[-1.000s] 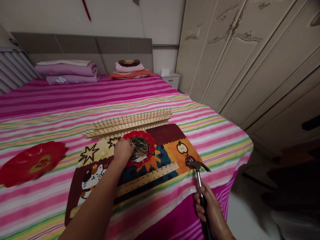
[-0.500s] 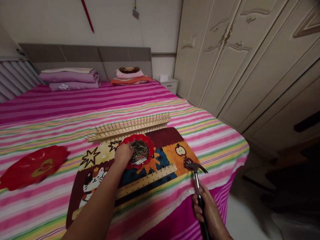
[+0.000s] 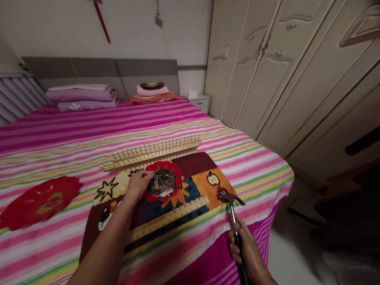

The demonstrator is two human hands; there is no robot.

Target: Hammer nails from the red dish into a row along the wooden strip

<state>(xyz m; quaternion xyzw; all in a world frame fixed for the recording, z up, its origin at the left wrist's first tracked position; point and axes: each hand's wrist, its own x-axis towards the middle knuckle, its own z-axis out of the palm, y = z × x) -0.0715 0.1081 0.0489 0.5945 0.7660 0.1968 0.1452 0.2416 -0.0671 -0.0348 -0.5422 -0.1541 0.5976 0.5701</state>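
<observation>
My left hand hangs at the left rim of a red scalloped dish heaped with loose steel nails. Its fingers are drawn together, and I cannot tell whether they pinch a nail. My right hand grips the black handle of a claw hammer, whose head sits over a printed cartoon mat. A wooden strip with a row of standing nails lies behind the mat. A second strip with small holes lies on the mat.
All this lies on a bed with a pink striped sheet, whose edge drops to the floor at the right. A red plate lies to the left. Folded purple bedding, a cream wardrobe and a bedside cabinet stand beyond.
My left hand has shifted left, off the dish to its rim. The hammer stays in my right hand, nearly still. The whole view has drifted slightly.
</observation>
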